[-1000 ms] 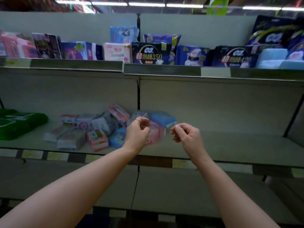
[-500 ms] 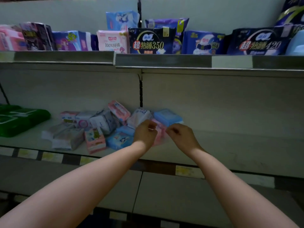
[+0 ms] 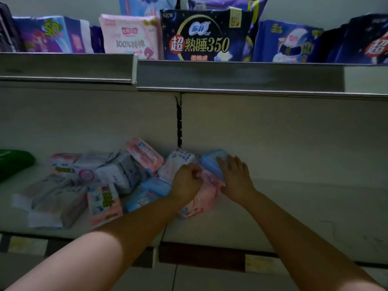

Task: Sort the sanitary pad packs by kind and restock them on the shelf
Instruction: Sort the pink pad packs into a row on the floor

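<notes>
Our left hand (image 3: 186,182) curls its fingers and pinches the top edge of a pink pack (image 3: 199,201) lying on the lower shelf (image 3: 294,211). Our right hand (image 3: 236,178), at its 3 o'clock, rests with fingers spread on a blue pack (image 3: 211,160). A jumble of packs (image 3: 100,181) sits at 9 o'clock. Bigger packs (image 3: 205,38) line the upper shelf (image 3: 231,75) at 12.

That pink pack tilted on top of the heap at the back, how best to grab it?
Probably by its raised upper-left end, from above and in front. The tilted pink pack leans on the grey packs, so that end stands free for fingers on both long sides; its lower end sits against the white pack.
</notes>
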`<state>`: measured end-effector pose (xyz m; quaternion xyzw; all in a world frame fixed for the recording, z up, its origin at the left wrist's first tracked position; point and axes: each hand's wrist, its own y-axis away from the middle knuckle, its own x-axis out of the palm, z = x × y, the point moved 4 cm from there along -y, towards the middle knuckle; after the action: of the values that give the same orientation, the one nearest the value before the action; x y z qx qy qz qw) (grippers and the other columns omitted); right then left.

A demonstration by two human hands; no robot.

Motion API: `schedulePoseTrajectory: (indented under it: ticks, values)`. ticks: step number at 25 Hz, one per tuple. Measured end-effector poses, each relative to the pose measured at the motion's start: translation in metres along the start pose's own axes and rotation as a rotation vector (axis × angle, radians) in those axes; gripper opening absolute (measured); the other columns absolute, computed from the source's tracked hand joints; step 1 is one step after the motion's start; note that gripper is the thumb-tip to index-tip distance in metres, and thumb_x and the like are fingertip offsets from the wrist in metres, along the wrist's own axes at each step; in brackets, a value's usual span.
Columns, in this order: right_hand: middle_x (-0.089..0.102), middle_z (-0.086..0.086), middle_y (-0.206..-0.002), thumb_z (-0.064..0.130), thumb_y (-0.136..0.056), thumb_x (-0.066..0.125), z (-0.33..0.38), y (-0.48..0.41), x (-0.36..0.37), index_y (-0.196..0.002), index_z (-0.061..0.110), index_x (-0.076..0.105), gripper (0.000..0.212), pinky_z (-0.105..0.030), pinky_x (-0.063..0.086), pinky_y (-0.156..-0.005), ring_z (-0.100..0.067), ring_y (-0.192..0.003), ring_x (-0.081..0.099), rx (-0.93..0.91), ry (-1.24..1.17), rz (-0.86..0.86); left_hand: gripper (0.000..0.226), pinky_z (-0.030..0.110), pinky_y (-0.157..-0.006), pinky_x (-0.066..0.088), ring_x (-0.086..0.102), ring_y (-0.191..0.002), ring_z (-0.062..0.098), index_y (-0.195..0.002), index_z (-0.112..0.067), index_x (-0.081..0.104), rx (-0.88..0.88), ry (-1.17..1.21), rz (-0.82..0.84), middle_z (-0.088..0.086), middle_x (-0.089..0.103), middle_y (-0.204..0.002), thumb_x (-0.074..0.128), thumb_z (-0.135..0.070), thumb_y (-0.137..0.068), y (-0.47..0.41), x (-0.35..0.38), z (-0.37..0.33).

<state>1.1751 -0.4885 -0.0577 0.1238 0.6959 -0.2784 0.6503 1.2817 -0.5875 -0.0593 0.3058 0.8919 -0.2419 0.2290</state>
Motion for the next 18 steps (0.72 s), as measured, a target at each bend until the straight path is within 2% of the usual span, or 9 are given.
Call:
schedulePoseTrajectory:
  ticks: [1, 2, 4, 5, 7, 10, 13, 15, 18]
  values:
    - [0.009, -0.017, -0.154, 0.034, -0.089, 0.054, -0.001, -0.005, 0.005, -0.150, 0.020, 0.005, 0.079, -0.041, 0.013, -0.114, -0.032, -0.142, 0.010, 0.001, 0.050, -0.005, 0.026, 0.021, -0.079, 0.041, 0.058, -0.102, 0.029, -0.104, 0.003, 0.063, 0.020, -0.034, 0.023, 0.019, 0.063, -0.109, 0.050, 0.006, -0.082, -0.007, 0.004, 0.004]
    - [0.015, -0.019, -0.152, 0.032, -0.086, 0.059, -0.003, -0.010, 0.009, -0.149, 0.019, 0.011, 0.080, -0.044, 0.020, -0.112, -0.034, -0.140, 0.018, -0.008, 0.098, -0.052, 0.026, 0.017, -0.077, 0.038, 0.058, -0.103, 0.028, -0.105, 0.003, 0.064, 0.042, -0.066, 0.050, 0.018, 0.063, -0.110, 0.051, 0.005, -0.082, -0.012, 0.008, 0.007]
    - [0.037, -0.021, -0.141, 0.028, -0.076, 0.071, -0.009, -0.014, 0.009, -0.146, 0.018, 0.028, 0.083, -0.044, 0.041, -0.096, -0.036, -0.124, 0.044, 0.028, 0.116, -0.168, 0.028, 0.017, -0.084, 0.036, 0.056, -0.107, 0.024, -0.111, -0.001, 0.063, 0.069, -0.125, 0.108, 0.014, 0.061, -0.117, 0.056, -0.003, -0.084, -0.017, 0.017, 0.013]
    - [0.043, -0.019, -0.136, 0.027, -0.078, 0.069, -0.015, -0.013, 0.009, -0.146, 0.018, 0.027, 0.081, -0.039, 0.044, -0.088, -0.034, -0.117, 0.049, 0.071, 0.067, -0.163, 0.031, 0.018, -0.087, 0.036, 0.055, -0.109, 0.022, -0.115, -0.005, 0.061, 0.072, -0.159, 0.134, 0.011, 0.058, -0.120, 0.059, -0.008, -0.085, -0.019, 0.022, 0.016]
    - [0.050, -0.015, -0.125, 0.033, -0.085, 0.058, -0.027, -0.007, 0.007, -0.145, 0.015, 0.021, 0.073, -0.033, 0.044, -0.078, -0.031, -0.107, 0.054, 0.223, -0.135, -0.117, 0.034, 0.020, -0.088, 0.038, 0.054, -0.108, 0.019, -0.118, -0.010, 0.060, 0.065, -0.222, 0.158, 0.007, 0.057, -0.121, 0.062, -0.017, -0.084, -0.023, 0.027, 0.021]
    - [0.058, -0.013, -0.117, 0.043, -0.088, 0.055, -0.043, 0.003, 0.014, -0.130, 0.007, 0.037, 0.058, -0.029, 0.040, -0.072, -0.029, -0.104, 0.058, 0.444, -0.428, -0.005, 0.035, 0.020, -0.086, 0.040, 0.056, -0.104, 0.017, -0.115, -0.011, 0.061, 0.044, -0.234, 0.147, 0.006, 0.059, -0.118, 0.065, -0.019, -0.081, -0.027, 0.031, 0.023]
    - [0.055, -0.014, -0.122, 0.046, -0.087, 0.054, -0.040, 0.012, 0.025, -0.128, 0.006, 0.038, 0.059, -0.029, 0.040, -0.077, -0.029, -0.109, 0.055, 0.453, -0.526, 0.154, 0.040, 0.022, -0.089, 0.041, 0.056, -0.106, 0.018, -0.119, -0.011, 0.059, 0.014, -0.235, 0.154, 0.005, 0.058, -0.120, 0.067, -0.020, -0.081, -0.026, 0.029, 0.022]
    - [0.049, -0.014, -0.128, 0.048, -0.086, 0.055, -0.033, 0.015, 0.028, -0.133, 0.007, 0.033, 0.066, -0.034, 0.041, -0.088, -0.030, -0.115, 0.050, 0.413, -0.425, 0.206, 0.040, 0.024, -0.091, 0.042, 0.055, -0.107, 0.019, -0.120, -0.011, 0.057, 0.005, -0.228, 0.154, 0.006, 0.057, -0.120, 0.066, -0.021, -0.082, -0.024, 0.028, 0.023]
    - [0.035, -0.016, -0.140, 0.052, -0.084, 0.055, -0.019, 0.008, 0.016, -0.139, 0.009, 0.030, 0.074, -0.039, 0.029, -0.103, -0.031, -0.128, 0.035, 0.283, -0.202, 0.050, 0.040, 0.025, -0.092, 0.043, 0.056, -0.106, 0.018, -0.120, -0.012, 0.058, 0.006, -0.230, 0.128, 0.005, 0.058, -0.120, 0.065, -0.021, -0.082, -0.018, 0.028, 0.022]
